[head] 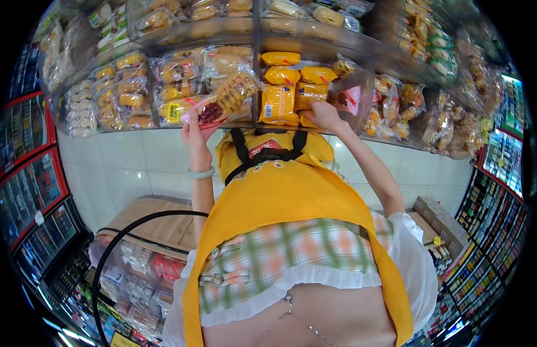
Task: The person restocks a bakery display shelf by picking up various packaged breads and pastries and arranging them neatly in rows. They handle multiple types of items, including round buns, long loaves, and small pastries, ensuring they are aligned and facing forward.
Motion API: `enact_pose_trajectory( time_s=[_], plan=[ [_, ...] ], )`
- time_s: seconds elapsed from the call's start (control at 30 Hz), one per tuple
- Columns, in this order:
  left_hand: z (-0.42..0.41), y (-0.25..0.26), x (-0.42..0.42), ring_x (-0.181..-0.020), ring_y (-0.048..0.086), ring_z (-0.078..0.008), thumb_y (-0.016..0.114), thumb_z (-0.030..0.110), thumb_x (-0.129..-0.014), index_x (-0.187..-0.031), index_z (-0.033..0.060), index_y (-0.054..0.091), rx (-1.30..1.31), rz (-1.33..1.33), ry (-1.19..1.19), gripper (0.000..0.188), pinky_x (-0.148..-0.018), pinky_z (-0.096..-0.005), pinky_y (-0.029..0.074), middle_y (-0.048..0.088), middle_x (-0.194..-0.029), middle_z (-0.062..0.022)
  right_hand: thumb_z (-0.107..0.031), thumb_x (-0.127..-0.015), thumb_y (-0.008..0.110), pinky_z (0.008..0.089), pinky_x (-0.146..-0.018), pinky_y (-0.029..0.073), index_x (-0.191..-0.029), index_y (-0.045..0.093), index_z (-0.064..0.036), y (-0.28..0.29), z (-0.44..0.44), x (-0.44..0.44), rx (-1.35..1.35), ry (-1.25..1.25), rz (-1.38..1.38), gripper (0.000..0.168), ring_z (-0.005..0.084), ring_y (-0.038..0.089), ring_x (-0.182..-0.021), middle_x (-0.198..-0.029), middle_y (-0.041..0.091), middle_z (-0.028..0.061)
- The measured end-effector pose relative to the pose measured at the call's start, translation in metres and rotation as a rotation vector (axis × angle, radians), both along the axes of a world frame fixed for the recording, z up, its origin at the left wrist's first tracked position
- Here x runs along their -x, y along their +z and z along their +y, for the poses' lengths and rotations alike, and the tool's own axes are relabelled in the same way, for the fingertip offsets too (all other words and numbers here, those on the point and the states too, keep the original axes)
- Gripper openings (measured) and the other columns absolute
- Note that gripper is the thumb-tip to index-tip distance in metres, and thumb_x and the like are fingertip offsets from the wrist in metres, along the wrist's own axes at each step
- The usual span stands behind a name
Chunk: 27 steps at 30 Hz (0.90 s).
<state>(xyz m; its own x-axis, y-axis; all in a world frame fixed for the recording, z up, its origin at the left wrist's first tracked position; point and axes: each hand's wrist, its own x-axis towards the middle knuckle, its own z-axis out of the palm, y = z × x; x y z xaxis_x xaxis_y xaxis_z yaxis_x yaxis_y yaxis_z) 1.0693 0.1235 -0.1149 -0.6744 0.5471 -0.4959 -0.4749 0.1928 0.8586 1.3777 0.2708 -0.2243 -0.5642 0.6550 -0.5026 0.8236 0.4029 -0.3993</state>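
Note:
My left hand (196, 134) holds a pink-and-clear packaged bread (227, 99) by its lower left end, over the front of the shelf bin left of a clear divider. My right hand (325, 116) reaches into the bin right of that divider, its fingers at a small yellow packet (306, 119) at the front edge; whether they grip it cannot be told. Yellow-wrapped packages (279, 104) stand stacked to the left of this hand. To its right lies a pink-wrapped package (350, 99), and a clear-wrapped pastry (343, 67) sits farther back.
Clear plastic bins of wrapped breads (132, 93) line the shelf on both sides, with a higher tier (294, 26) behind. Behind me on the left stands a wooden-topped display (160, 217) with bagged goods. Packed store shelves (494, 217) rise at the right, and a black cable (104, 260) curves at the left.

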Motion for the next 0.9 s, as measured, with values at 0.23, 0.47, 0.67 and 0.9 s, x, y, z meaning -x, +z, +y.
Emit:
enact_pose_trajectory(
  time_s=[0.23, 0.47, 0.67, 0.9],
  plan=[
    [0.007, 0.012, -0.014, -0.091, 0.067, -0.0197, 0.058, 0.031, -0.094, -0.115, -0.0027, 0.057, 0.065, -0.031, -0.057, 0.04, -0.072, -0.0292, 0.058, 0.066, -0.106, -0.0122, -0.027, -0.076, 0.07, 0.0544, -0.102, 0.032, -0.112, 0.058, -0.005, 0.042, -0.007, -0.016, -0.46, 0.209, -0.234, 0.044, 0.0325, 0.046, -0.121, -0.114, 0.058, 0.0166],
    [0.016, 0.017, -0.023, -0.087, 0.068, -0.0196, 0.059, 0.03, -0.094, -0.111, -0.0039, 0.059, 0.027, -0.003, -0.14, 0.038, -0.071, -0.0296, 0.059, 0.066, -0.104, -0.0123, -0.028, -0.06, 0.08, 0.0416, -0.095, 0.035, -0.103, 0.062, -0.007, 0.051, 0.067, -0.058, -0.493, 0.434, -0.394, 0.051, 0.0238, 0.051, -0.11, -0.1, 0.061, 0.0087],
    [0.012, 0.018, -0.024, -0.085, 0.068, -0.0188, 0.059, 0.029, -0.094, -0.11, -0.0045, 0.06, 0.011, 0.013, -0.103, 0.037, -0.069, -0.0291, 0.059, 0.066, -0.102, -0.0116, -0.008, -0.054, 0.079, 0.0398, -0.092, 0.037, -0.104, 0.059, -0.007, 0.106, 0.1, -0.072, -0.439, 0.472, -0.009, 0.054, 0.0248, 0.052, -0.104, -0.1, 0.06, 0.0066],
    [0.015, 0.016, -0.035, -0.084, 0.068, -0.0178, 0.058, 0.029, -0.094, -0.11, -0.0048, 0.06, 0.033, -0.029, -0.203, 0.037, -0.068, -0.0286, 0.059, 0.067, -0.1, -0.0112, -0.007, -0.054, 0.078, 0.0363, -0.086, 0.039, -0.103, 0.061, -0.009, 0.119, 0.093, -0.065, -0.451, 0.578, -0.093, 0.052, 0.024, 0.052, -0.105, -0.099, 0.061, 0.0053]
  ],
)
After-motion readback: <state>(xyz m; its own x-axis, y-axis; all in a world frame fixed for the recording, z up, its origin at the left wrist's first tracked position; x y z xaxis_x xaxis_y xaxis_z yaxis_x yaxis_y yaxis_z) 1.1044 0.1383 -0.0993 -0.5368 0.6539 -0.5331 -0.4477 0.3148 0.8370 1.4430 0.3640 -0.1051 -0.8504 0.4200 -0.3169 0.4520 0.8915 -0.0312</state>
